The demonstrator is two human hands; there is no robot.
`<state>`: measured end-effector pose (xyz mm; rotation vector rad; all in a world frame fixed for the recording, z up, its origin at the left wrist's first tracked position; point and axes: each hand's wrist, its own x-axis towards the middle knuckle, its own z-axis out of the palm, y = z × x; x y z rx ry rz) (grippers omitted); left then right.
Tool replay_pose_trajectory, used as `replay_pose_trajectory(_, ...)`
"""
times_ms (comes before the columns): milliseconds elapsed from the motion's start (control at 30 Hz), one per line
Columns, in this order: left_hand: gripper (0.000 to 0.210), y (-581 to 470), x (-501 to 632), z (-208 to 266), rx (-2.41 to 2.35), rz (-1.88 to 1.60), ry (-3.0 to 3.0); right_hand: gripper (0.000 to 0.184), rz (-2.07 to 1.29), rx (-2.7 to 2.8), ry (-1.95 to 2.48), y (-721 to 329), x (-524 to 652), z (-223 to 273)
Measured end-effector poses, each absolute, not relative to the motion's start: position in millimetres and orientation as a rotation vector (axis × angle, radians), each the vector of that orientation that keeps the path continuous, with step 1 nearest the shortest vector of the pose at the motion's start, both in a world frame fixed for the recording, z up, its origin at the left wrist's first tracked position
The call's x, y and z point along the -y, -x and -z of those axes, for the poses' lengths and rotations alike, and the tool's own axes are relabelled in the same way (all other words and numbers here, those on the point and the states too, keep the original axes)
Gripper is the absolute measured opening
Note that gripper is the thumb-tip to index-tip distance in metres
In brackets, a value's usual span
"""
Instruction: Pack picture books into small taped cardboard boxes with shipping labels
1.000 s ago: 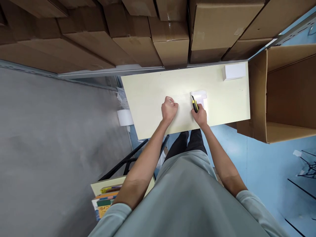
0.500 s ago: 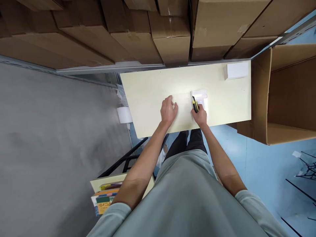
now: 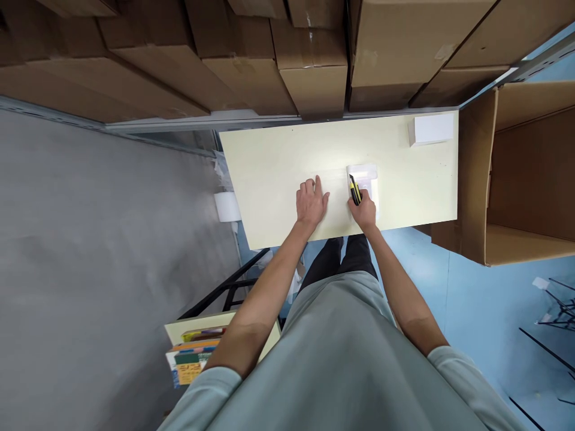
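My right hand is wrapped round a yellow and black utility knife, its tip pointing away from me. Beneath the knife lies a flat white packet or pad with pale lilac patches; its exact kind is unclear. To the left, my left hand rests palm down on the cream table, index finger stretched out and thumb apart, holding nothing. A short gap of tabletop separates the left hand from the white packet.
A white box sits at the table's far right corner. Beyond the table stand stacked cardboard boxes on a shelf. One large open carton adjoins the right edge. Books lie on a small stand at lower left, near a white roll.
My left hand has shifted slightly right, and its fingers have spread, with the index finger now extended. The right hand and the utility knife have stayed in place.
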<state>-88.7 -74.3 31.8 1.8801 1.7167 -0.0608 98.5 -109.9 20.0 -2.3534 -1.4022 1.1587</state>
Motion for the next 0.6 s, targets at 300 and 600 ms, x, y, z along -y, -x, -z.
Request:
replay_pose_trajectory(300, 0.066, 86.9, 74.3, -33.8, -1.74, 0.059, -1.868, 0.031, -1.182, 1.408, 2.363, -97.8, 107.6, -23.0)
replay_pose_trajectory(600, 0.065, 81.5, 72.7, -39.2, -1.731, 0.04, -1.82, 0.038, -1.186, 1.394, 2.358, -93.7, 105.2, -25.8)
